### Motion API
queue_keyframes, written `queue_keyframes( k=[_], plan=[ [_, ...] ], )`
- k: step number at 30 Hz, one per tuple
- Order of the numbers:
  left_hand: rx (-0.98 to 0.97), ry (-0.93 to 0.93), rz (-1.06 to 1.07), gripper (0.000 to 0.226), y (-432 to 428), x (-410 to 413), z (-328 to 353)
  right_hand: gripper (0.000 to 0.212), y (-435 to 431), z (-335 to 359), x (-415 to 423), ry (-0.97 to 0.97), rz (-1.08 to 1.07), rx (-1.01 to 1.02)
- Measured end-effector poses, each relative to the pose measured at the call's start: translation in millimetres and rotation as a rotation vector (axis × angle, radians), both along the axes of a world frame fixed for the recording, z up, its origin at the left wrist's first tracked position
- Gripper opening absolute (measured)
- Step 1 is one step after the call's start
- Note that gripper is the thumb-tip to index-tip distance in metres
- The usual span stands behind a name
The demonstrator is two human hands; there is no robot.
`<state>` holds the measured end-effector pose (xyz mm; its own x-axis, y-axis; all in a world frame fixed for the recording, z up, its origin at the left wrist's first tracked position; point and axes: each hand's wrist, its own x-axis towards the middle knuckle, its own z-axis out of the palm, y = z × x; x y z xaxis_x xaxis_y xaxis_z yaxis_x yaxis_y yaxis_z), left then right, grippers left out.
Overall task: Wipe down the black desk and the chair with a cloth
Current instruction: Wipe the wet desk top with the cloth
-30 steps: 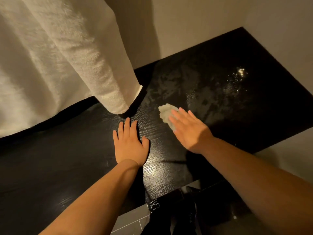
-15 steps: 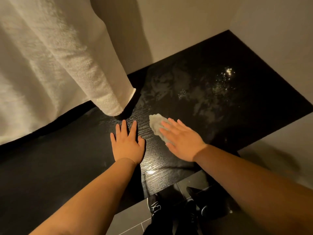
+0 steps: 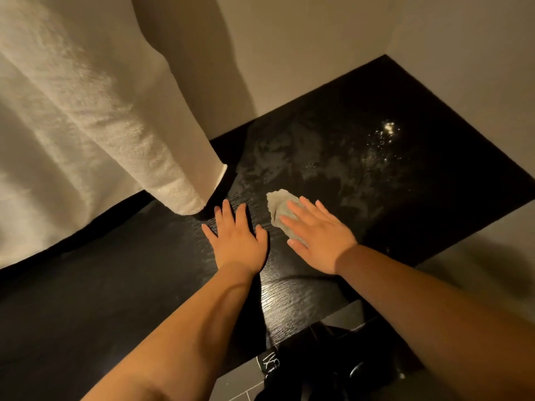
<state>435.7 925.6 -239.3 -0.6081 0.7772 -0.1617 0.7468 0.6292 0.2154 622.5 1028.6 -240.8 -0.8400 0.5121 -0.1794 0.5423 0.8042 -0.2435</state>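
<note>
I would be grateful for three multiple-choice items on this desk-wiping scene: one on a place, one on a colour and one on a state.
1. Where is the cloth? A. under the right hand; B. on the floor; C. hung on the wall.
2. What colour is the hanging towel? A. red; B. off-white; C. blue.
3. How does the left hand lie? A. in a fist; B. pinching the cloth; C. flat on the black desk.
Answers: 1 A, straight fingers press on the cloth; 2 B, its pale terry shows at the left; 3 C, its fingers lie straight on the wood.
</note>
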Motion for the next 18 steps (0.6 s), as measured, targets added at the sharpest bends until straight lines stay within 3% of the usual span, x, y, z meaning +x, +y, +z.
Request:
queue_keyframes(
  k=[6, 9, 15, 18],
  plan=[
    [0.024, 0.027, 0.014, 0.068, 2, 0, -6, 0.063, 80, -5, -7, 0.026, -0.299, 0.078],
    [0.018, 0.040, 0.010, 0.067, 3, -1, -7, 0.065, 76, -5, -28, 0.032, -0.440, 0.091],
    [-0.015, 0.052, 0.004, 0.070, 5, -1, -7, 0.066, 17, -5, -31, 0.025, 0.067, -0.031],
    [-0.024, 0.054, 0.000, 0.070, 5, -2, -5, 0.069, 46, -5, -28, 0.008, 0.072, -0.013]
  ],
)
